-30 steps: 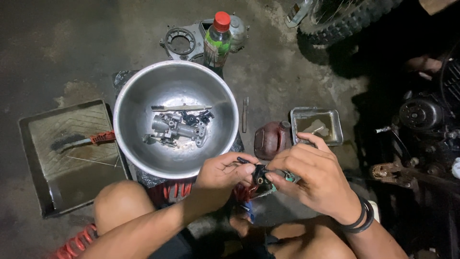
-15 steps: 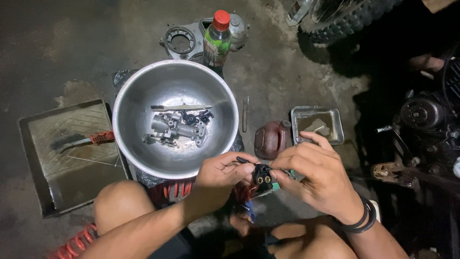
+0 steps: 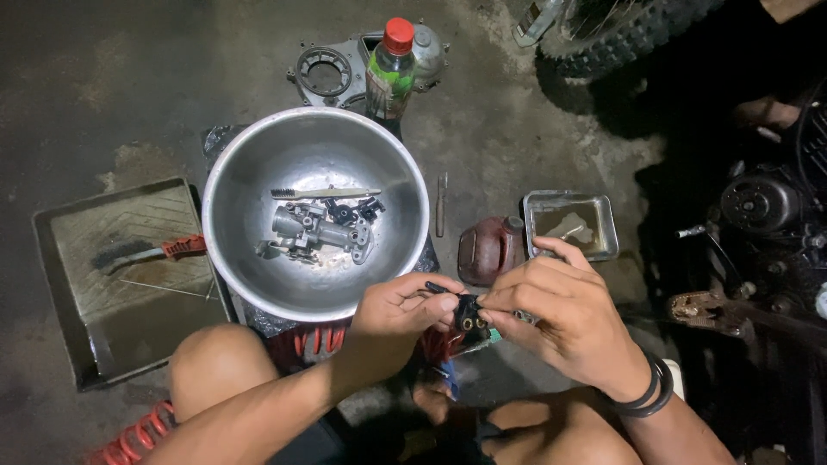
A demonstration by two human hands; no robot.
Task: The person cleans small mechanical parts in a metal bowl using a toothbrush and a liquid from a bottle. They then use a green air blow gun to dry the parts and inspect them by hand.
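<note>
1. the left hand [image 3: 398,303] and the right hand [image 3: 564,320] are both closed in a pinch on one small black part [image 3: 469,314], held between the fingertips above the floor, just in front of the near rim of the steel bowl [image 3: 231,250].
2. risk, as i judge it: the part is tiny and gripped only by fingertips; a slip would drop it onto the dark concrete floor [image 3: 103,95], where it would be hard to find among the clutter by the knees.
3. another risk: something thin lies under the right hand's fingers, but i cannot tell what it is; pushing it at an angle could mar the part.
4. the steel bowl holds a grey metal carburetor body [image 3: 314,231], a toothbrush [image 3: 323,194] and a few small dark pieces.
5. the flat metal tray [image 3: 60,258] to the left holds a wire brush with a red handle [image 3: 151,251].
6. the small square tin [image 3: 603,224] past the right hand has a pale piece in it; a red jug [image 3: 487,250] lies beside it.
7. a green bottle with a red cap [image 3: 389,73] stands behind the bowl.
</note>
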